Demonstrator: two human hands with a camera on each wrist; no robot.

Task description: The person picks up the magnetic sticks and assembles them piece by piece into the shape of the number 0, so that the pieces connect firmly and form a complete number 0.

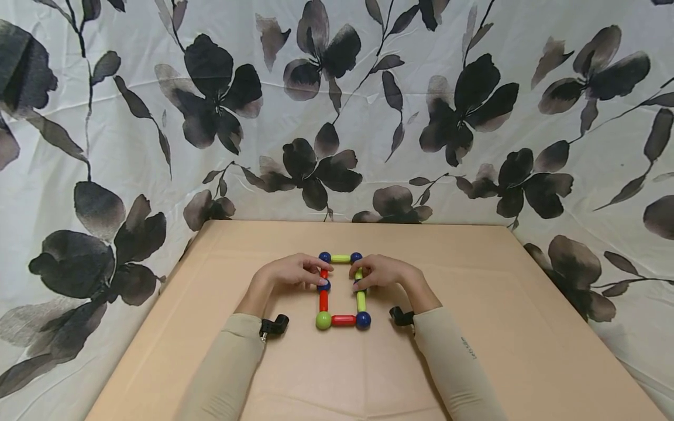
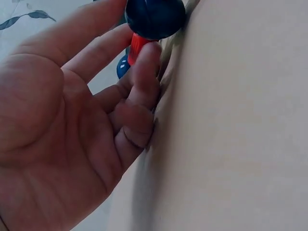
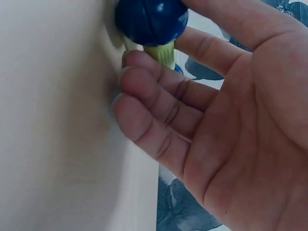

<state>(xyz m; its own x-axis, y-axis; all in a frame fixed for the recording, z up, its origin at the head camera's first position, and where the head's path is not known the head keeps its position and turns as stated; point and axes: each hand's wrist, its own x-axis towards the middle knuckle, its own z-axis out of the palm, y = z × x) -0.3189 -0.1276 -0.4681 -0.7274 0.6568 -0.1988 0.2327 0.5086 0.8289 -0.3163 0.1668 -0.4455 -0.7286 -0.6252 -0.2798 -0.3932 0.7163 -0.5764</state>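
Observation:
A rectangular frame of magnetic rods and balls lies on the table. Its left side has red rods (image 1: pixel 323 302), its right side yellow-green rods (image 1: pixel 361 302). A yellow-green rod (image 1: pixel 340 258) spans the far end and a red rod (image 1: pixel 343 320) the near end. One near corner is a green ball (image 1: pixel 323 320), the other a blue ball (image 1: pixel 363 320). My left hand (image 1: pixel 296 271) pinches the frame at the left middle blue ball (image 2: pixel 156 17). Opposite it, my right hand (image 1: pixel 387 272) pinches the right middle blue ball (image 3: pixel 151 19), which its fingers partly cover in the head view.
The tan table (image 1: pixel 447 251) extends around the frame on all sides. Behind it hangs a white cloth (image 1: pixel 389 146) with dark flowers. Each wrist wears a small black camera, the left one (image 1: pixel 275 326) and the right one (image 1: pixel 402 316) both near the frame.

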